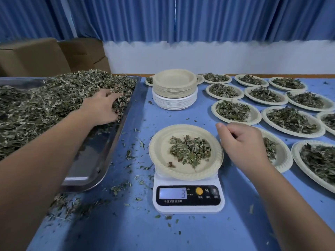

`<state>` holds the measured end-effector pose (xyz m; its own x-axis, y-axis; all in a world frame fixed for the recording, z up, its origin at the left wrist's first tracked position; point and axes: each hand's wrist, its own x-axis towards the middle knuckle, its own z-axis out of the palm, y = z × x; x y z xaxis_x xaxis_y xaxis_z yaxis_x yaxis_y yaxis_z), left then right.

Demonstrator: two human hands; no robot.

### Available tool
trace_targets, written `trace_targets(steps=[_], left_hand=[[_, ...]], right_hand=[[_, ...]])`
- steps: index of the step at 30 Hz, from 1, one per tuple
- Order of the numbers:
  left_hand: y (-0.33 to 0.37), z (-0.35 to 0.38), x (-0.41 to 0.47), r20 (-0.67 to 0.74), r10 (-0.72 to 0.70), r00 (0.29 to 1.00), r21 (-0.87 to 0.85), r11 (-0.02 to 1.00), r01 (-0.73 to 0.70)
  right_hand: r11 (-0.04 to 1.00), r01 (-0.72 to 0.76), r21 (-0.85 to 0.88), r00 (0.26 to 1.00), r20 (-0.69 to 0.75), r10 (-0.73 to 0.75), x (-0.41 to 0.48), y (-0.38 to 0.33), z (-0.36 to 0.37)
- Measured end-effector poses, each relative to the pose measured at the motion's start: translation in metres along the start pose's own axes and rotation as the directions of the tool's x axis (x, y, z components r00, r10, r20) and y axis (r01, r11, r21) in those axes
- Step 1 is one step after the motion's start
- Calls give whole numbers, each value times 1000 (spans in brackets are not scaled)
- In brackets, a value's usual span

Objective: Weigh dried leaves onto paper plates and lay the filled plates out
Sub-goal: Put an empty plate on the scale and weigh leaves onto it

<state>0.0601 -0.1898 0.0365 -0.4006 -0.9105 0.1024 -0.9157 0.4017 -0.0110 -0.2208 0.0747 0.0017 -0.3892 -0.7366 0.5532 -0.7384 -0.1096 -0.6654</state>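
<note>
Fingers (116, 98) of my left hand (103, 104) are spread and bent, their tips sunk in the dried leaves (54, 102) and curled round a clump near the right edge of the steel tray (97, 160). My forearm crosses the tray's bare near corner.

My right hand (241, 142) hangs just beside the paper plate (163, 142) on the scale (188, 207), thumb out, fingers curled under; whether they pinch any leaf I cannot tell. That plate carries a small pile of leaves (190, 151), and the scale's display shows 3. My right hand and wrist hide part of a filled plate behind them.

Further right, filled plates (233, 111) lie in rows, close together, on the blue table (181, 232). A stack of empty plates (175, 87) stands beyond the scale. Leaf crumbs (117, 187) litter the table between tray and scale. Cardboard boxes (36, 57) sit behind the tray, under a blue curtain (181, 19).
</note>
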Motion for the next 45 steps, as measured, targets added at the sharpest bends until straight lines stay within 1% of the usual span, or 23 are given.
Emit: trace_targets(steps=[2, 4, 6, 8, 10, 13, 14, 15, 17, 20, 22, 26, 30, 34, 40, 45], left_hand=[[-5, 13, 5, 119, -21, 993, -25, 999, 24], [-7, 26, 8, 185, -7, 983, -109, 994, 27], [-6, 33, 9, 195, 8, 981, -194, 980, 31], [-5, 35, 10, 192, 5, 981, -214, 976, 37], [-7, 34, 12, 165, -4, 986, -162, 986, 31], [-8, 28, 14, 10, -29, 1000, -19, 999, 30], [-7, 26, 14, -28, -27, 999, 24, 999, 28], [-6, 25, 15, -34, -18, 999, 48, 999, 20], [-3, 28, 18, 33, -1, 999, 34, 999, 0], [-2, 37, 22, 215, 9, 976, -98, 995, 12], [-2, 40, 23, 257, 53, 965, -161, 987, -11], [-1, 35, 13, 198, 105, 975, -202, 977, -65], [-2, 32, -4, 154, 81, 985, -141, 988, -59], [-3, 30, -20, 162, 75, 984, -103, 993, -59], [-5, 11, -40, 190, 88, 978, -130, 990, -64], [-8, -2, -57, 164, 23, 986, -176, 984, 6]], right_hand=[[1000, -11, -3, 1000, -1, 11, 0, 1, 0], [1000, -11, -7, 1000, -6, 11, 0, 2, -1], [1000, -7, -8, 1000, -9, 7, 0, 1, 0], [1000, -7, -6, 1000, -3, 7, 0, 0, 0], [1000, 5, -4, 1000, 2, -5, 0, -1, 0], [1000, 17, -4, 1000, 2, -17, -1, -2, 1], [1000, 21, -2, 1000, 1, -21, -1, -2, 1], [1000, 24, -1, 1000, 0, -24, -1, -2, 2], [1000, 26, -6, 1000, 3, -26, 0, -2, 2], [1000, 27, -15, 1000, 8, -27, 0, -1, 1], [999, 31, -18, 1000, 7, -30, 0, -1, 1], [999, 36, -29, 999, 6, -35, 0, -3, 2], [999, 25, -23, 1000, 19, -24, -1, -4, 2], [1000, 18, -2, 1000, 26, -18, -2, -6, 0], [1000, 3, 16, 1000, 28, -3, -3, -7, 0], [1000, -16, 18, 999, 41, 15, -5, -6, -1]])
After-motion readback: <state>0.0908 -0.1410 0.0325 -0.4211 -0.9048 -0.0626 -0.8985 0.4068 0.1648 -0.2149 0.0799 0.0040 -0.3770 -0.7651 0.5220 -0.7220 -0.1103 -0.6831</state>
